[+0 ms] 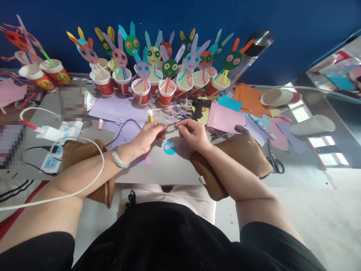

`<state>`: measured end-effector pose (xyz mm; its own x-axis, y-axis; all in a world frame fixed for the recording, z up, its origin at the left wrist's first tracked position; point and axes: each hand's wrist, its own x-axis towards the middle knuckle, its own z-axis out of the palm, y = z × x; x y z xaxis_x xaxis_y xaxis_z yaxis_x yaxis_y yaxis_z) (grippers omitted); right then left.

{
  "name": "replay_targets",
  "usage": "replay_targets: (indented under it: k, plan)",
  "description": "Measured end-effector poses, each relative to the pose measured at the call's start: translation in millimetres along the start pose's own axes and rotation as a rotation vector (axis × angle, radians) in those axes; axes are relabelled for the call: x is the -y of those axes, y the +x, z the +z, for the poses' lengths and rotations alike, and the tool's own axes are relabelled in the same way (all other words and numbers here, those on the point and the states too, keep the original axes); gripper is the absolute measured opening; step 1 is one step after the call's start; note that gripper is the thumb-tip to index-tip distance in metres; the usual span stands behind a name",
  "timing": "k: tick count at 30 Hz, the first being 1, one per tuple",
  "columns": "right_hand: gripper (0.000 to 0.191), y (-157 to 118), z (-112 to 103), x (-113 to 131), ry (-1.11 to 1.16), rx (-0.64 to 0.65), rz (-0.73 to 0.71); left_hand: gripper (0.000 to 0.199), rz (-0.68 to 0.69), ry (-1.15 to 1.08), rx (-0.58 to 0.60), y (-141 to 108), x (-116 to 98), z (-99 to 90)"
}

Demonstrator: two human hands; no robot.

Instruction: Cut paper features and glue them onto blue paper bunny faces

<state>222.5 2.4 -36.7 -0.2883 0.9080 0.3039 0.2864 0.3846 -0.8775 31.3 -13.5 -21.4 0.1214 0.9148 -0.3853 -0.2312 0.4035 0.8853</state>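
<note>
Head view: the left hand [148, 136] and the right hand [191, 133] meet above the middle of the counter [158, 171], fingertips almost touching. The fingers of both hands are pinched nearly closed on a thin paper strip [171, 123] stretched between them; its colour cannot be told. Directly below the hands a blue paper disc [170, 147] with pink spots lies flat on the counter. A small glue stick [150, 115] stands upright just beyond the left hand. A black glue gun [200, 107] lies beyond the right hand, on loose coloured paper sheets [225, 117]. Scissors [273, 160] lie well to the right. A row of paper cups [141, 92] holding paper rabbit figures lines the far edge against a blue wall [296, 30]. A power strip [50, 162] sits at the left.
</note>
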Motion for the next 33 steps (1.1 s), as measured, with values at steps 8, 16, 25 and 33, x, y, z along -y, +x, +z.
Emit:
replay_targets:
  k: [8,16,25,33]
  plan:
    - [0.021,-1,2,-7,-0.084,-0.055,-0.085,0.017,-0.195,-0.025,0.081,4,-4,17.5]
    - [0.019,-3,-3,-21,-0.457,0.0,-0.533,0.027,-0.289,-0.135,0.187,-2,-1,16.0]
    - [0.025,-4,-8,-26,-0.623,0.092,-0.584,0.017,-0.171,-0.117,0.214,-7,1,7.8]
    - [0.025,-4,-7,-23,-0.559,0.095,-0.556,0.023,-0.101,-0.102,0.246,-4,6,3.3]
